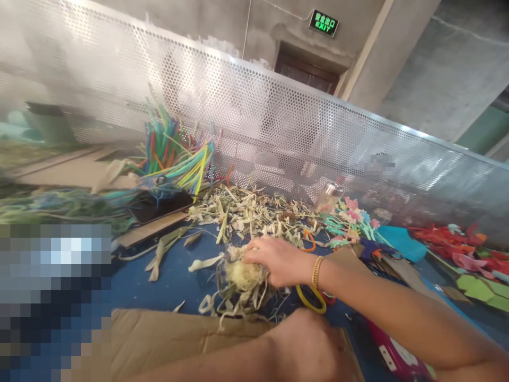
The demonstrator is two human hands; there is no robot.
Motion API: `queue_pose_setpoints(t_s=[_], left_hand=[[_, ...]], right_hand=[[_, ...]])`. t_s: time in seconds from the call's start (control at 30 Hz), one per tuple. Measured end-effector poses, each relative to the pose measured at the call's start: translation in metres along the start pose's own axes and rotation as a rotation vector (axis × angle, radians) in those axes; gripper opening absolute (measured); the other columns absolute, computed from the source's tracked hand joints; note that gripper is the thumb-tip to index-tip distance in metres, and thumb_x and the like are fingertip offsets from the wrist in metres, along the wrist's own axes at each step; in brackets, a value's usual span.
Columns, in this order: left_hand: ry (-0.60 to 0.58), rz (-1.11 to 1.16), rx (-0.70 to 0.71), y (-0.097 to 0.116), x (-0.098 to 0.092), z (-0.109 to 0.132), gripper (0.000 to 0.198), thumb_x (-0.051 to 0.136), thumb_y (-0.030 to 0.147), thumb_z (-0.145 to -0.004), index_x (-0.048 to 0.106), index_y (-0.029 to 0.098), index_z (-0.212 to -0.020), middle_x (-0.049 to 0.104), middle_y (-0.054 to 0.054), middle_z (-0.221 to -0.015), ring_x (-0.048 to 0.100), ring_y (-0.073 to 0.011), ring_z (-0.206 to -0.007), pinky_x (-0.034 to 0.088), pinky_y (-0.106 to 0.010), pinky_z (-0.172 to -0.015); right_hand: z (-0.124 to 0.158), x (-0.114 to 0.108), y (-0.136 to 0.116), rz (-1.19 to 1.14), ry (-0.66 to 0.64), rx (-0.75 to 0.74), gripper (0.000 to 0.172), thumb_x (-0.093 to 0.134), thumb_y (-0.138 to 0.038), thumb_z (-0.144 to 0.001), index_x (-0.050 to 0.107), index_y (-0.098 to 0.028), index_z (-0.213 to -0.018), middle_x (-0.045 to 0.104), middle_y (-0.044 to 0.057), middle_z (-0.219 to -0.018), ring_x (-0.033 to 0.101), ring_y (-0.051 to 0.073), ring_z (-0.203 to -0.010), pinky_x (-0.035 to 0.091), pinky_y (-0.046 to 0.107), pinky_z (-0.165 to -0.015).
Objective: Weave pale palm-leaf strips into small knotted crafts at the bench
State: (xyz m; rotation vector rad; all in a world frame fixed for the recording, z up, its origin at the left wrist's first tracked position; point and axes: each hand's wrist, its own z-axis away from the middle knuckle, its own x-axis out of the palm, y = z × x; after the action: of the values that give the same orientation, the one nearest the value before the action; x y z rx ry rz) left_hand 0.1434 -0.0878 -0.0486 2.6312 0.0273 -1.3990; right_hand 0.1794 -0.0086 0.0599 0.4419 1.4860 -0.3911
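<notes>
My right hand (276,260) reaches across the blue table top (167,278), fingers curled down onto a clump of pale dried husk strips (240,278). A gold bracelet (316,270) sits on that wrist. My left hand (306,345) lies low in the foreground over a sheet of brown cardboard (159,339); I see only its back, and its fingers are hidden.
More loose husk strips (246,212) spread behind the clump. A bundle of coloured plastic tubes (175,154) stands at back left. Paper flowers (353,217) and red and green cut-outs (457,244) lie right. A perforated metal screen (278,122) bounds the far edge. Yellow ring (308,300).
</notes>
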Motion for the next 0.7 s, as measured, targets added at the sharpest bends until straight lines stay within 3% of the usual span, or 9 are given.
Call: queue_pose_setpoints(t_s=[0.13,0.3,0.37,0.43,0.5,0.57,0.63,0.7], left_hand=[[-0.041,-0.008,0.045,0.002,-0.005,0.002,0.019,0.055,0.03,-0.085,0.063,0.023,-0.07,0.065,-0.006,-0.071,0.06,-0.016,-0.062,0.043,-0.027,-0.048],[-0.074,-0.067,0.089,0.004,-0.015,0.0,0.027,0.054,0.034,-0.085,0.058,0.02,-0.063,0.061,-0.003,-0.06,0.055,-0.0136,-0.055,0.034,-0.026,-0.044],[-0.087,-0.077,0.097,0.005,-0.018,-0.001,0.026,0.052,0.031,-0.086,0.057,0.019,-0.063,0.061,-0.003,-0.06,0.055,-0.0129,-0.055,0.033,-0.025,-0.044],[-0.115,-0.073,0.089,0.006,-0.02,-0.001,0.023,0.051,0.027,-0.087,0.058,0.019,-0.066,0.061,-0.002,-0.061,0.055,-0.0117,-0.055,0.033,-0.024,-0.045],[-0.148,-0.057,0.068,0.006,-0.022,-0.002,0.023,0.05,0.029,-0.088,0.059,0.02,-0.069,0.062,-0.001,-0.063,0.055,-0.0108,-0.055,0.034,-0.023,-0.045],[-0.181,-0.034,0.048,0.005,-0.021,-0.003,0.025,0.048,0.034,-0.089,0.06,0.021,-0.072,0.065,-0.001,-0.068,0.056,-0.0106,-0.057,0.035,-0.021,-0.045],[-0.226,-0.01,0.024,0.002,-0.015,-0.005,0.024,0.047,0.035,-0.089,0.062,0.022,-0.075,0.067,-0.001,-0.072,0.058,-0.011,-0.06,0.036,-0.02,-0.046],[-0.287,0.017,-0.004,-0.003,-0.005,-0.007,0.022,0.048,0.032,-0.089,0.064,0.024,-0.076,0.068,0.0,-0.075,0.059,-0.0112,-0.062,0.039,-0.02,-0.047]], right_hand=[[0.012,-0.027,0.028,0.07,0.122,0.132,0.046,0.053,-0.002,-0.065,0.061,-0.023,-0.105,0.059,0.006,-0.106,0.051,0.021,-0.099,0.043,0.034,-0.085],[0.01,-0.046,0.079,0.28,0.18,0.399,0.051,0.049,0.001,-0.064,0.06,-0.021,-0.109,0.057,0.009,-0.108,0.051,0.023,-0.1,0.043,0.037,-0.086],[0.003,-0.047,0.091,0.346,0.097,0.55,0.047,0.051,-0.003,-0.069,0.061,-0.021,-0.11,0.055,0.011,-0.112,0.051,0.025,-0.102,0.043,0.04,-0.086],[-0.008,-0.048,0.096,0.393,-0.07,0.731,0.039,0.061,-0.014,-0.07,0.064,-0.022,-0.108,0.051,0.014,-0.12,0.049,0.032,-0.108,0.041,0.049,-0.089],[-0.025,-0.05,0.095,0.409,-0.219,0.844,0.046,0.073,-0.028,-0.063,0.065,-0.023,-0.108,0.046,0.015,-0.128,0.043,0.039,-0.115,0.036,0.061,-0.091],[-0.048,-0.049,0.09,0.389,-0.222,0.808,0.054,0.073,-0.041,-0.064,0.063,-0.025,-0.114,0.044,0.015,-0.132,0.04,0.041,-0.119,0.03,0.066,-0.094],[-0.078,-0.043,0.083,0.345,-0.111,0.663,0.056,0.066,-0.047,-0.069,0.058,-0.026,-0.121,0.044,0.014,-0.134,0.039,0.039,-0.121,0.028,0.066,-0.097],[-0.112,-0.031,0.076,0.278,-0.025,0.513,0.072,0.068,-0.054,-0.066,0.049,-0.029,-0.131,0.037,0.013,-0.142,0.036,0.04,-0.125,0.025,0.066,-0.1]])
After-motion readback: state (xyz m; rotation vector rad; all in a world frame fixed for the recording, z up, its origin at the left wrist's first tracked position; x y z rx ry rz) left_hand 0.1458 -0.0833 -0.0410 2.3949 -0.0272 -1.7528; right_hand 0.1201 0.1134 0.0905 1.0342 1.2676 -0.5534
